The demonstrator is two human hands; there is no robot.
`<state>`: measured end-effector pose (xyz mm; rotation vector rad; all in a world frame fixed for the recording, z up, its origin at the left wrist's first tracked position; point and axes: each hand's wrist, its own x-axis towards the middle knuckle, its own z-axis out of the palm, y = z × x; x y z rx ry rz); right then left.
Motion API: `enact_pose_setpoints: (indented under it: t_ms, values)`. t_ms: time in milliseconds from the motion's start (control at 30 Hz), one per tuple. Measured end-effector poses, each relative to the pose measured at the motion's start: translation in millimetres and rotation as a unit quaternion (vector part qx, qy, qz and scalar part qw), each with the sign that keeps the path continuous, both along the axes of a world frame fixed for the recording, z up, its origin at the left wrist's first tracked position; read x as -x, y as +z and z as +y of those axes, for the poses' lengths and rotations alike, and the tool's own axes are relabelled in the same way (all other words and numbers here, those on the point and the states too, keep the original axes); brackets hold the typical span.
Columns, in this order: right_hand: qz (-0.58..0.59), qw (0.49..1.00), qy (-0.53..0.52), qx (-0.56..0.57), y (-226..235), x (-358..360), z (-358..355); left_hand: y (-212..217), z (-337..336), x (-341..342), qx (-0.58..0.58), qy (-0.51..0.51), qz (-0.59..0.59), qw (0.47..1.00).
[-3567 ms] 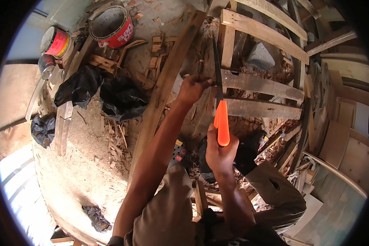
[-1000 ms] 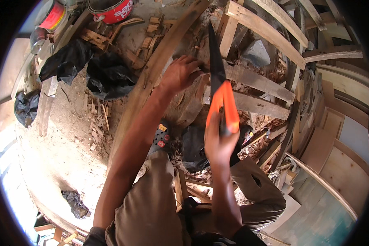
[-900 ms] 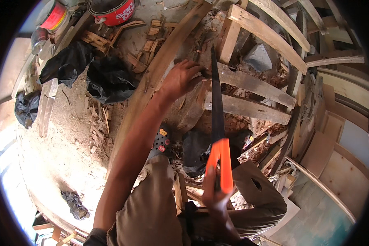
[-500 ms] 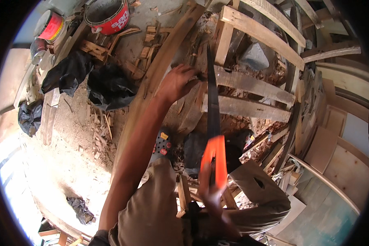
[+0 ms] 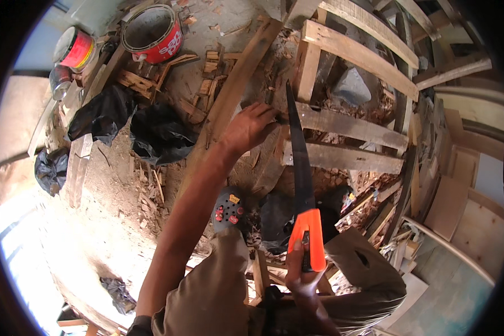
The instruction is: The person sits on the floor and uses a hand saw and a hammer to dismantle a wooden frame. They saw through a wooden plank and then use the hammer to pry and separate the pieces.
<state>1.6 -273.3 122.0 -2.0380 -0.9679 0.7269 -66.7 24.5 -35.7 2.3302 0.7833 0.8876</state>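
Note:
My right hand (image 5: 302, 269) is wrapped round the orange handle of a handsaw (image 5: 302, 168). Its long dark blade points away from me and crosses the near end of a weathered wooden slat (image 5: 350, 124). Left of the blade, my left hand (image 5: 253, 126) is closed, fingers curled at the short dark end of that slat; the exact grip is partly hidden. The slat belongs to a pallet-like wooden frame, with a second slat (image 5: 344, 157) just nearer to me.
A long plank (image 5: 238, 84) lies under my left forearm. Black plastic bags (image 5: 161, 134), a red bucket (image 5: 154, 42) and a red-labelled can (image 5: 75, 50) stand to the left. Wood scraps cover the ground round my shoe (image 5: 228, 207). Boards (image 5: 453, 207) lean at the right.
The saw has come back a little toward me, its handle now lower in view. My left hand stays at the slat's end. The whole view has shifted slightly.

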Motion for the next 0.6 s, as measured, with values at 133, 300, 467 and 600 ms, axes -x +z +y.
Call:
enact_pose_setpoints:
  t_ms: [133,300,467,600]
  values:
    - [0.239,0.965,-0.105,-0.008,-21.7,-19.7,127.8,-10.0,3.8,11.5,-0.017,0.023,0.009,1.0]
    - [0.06,0.995,-0.014,-0.077,-16.6,6.5,14.2,-7.7,-9.6,11.1,0.004,0.013,0.0,1.0]
    - [0.199,0.976,-0.073,-0.051,-12.4,-0.5,33.3,-7.3,-17.6,11.6,0.015,0.053,-0.033,0.998]
    - [0.07,0.994,-0.045,-0.071,-46.8,-15.9,127.9,-4.2,-19.7,4.6,0.056,0.043,-0.024,0.997]
